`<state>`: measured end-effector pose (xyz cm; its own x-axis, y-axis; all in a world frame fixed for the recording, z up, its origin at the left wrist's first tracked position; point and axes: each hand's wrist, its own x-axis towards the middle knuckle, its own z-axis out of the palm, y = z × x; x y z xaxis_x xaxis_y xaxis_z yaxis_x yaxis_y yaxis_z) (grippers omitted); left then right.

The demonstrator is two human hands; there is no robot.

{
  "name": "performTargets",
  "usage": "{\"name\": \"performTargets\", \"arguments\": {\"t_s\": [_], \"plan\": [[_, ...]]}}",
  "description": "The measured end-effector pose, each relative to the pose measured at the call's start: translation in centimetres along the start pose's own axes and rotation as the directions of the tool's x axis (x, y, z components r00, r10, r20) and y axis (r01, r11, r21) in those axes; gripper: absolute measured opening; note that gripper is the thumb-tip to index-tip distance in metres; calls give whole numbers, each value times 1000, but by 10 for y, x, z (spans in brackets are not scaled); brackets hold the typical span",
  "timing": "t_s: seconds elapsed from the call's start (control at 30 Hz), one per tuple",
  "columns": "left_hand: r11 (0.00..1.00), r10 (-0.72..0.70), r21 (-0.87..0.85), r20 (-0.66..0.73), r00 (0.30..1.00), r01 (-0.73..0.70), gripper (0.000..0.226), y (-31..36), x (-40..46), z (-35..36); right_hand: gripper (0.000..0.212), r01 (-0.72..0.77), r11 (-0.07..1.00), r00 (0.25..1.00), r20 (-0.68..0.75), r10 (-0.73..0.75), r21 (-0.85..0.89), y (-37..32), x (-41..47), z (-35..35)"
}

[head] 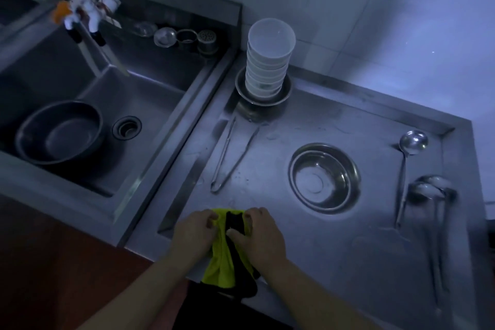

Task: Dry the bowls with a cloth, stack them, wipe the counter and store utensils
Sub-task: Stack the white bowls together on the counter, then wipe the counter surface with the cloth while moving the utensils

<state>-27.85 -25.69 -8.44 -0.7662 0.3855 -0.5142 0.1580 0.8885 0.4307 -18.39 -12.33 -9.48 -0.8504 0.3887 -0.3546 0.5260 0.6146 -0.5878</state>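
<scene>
A yellow-green and black cloth (223, 262) lies over the front edge of the steel counter (334, 244). My left hand (194, 233) and my right hand (261, 236) both grip it by its top, fingers curled into the fabric. A stack of several white bowls (267, 61) stands on steel bowls (263, 100) at the back of the counter. One steel bowl (325, 175) sits alone in the middle. Tongs (230, 157) lie to its left. Ladles lie at the right: one (409, 155) and a pair (435, 211).
A deep sink (150, 104) at the left holds a dark metal basin (60, 135) beside the drain (126, 127). White taps (91, 11) hang over it. Strainers and small metal cups (184, 39) sit on the sink's back ledge. A tiled wall backs the counter.
</scene>
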Motion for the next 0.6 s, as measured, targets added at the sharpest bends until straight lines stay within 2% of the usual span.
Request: {"name": "performTargets", "arguments": {"t_s": [0.03,0.1,0.23,0.33,0.43,0.5,0.53,0.6], "plan": [[1000,-14,-23,-26,1000,13,34,0,-5,5,45,18,999,999,27,-17,-44,-1,-3,6],[997,-20,-76,-65,998,15,34,2,-13,14,43,23,998,998,56,-20,-62,0,-8,13],[986,-35,-167,-117,992,15,29,5,-22,22,13,-44,998,999,-7,44,33,14,-14,5],[968,-86,-246,-132,988,51,13,9,-22,27,22,-217,938,975,9,223,272,24,-19,-3],[921,-150,-372,-63,987,116,6,14,-18,28,18,-345,745,929,93,359,572,27,-23,-7],[827,-223,-518,59,973,221,42,21,-16,25,11,-376,582,910,170,377,722,30,-26,-9],[745,-248,-610,122,961,270,58,25,-15,25,14,-379,491,907,209,366,784,32,-28,-10],[638,-261,-697,205,943,328,68,36,-12,25,23,-374,333,903,257,345,866,35,-32,-17]]}}
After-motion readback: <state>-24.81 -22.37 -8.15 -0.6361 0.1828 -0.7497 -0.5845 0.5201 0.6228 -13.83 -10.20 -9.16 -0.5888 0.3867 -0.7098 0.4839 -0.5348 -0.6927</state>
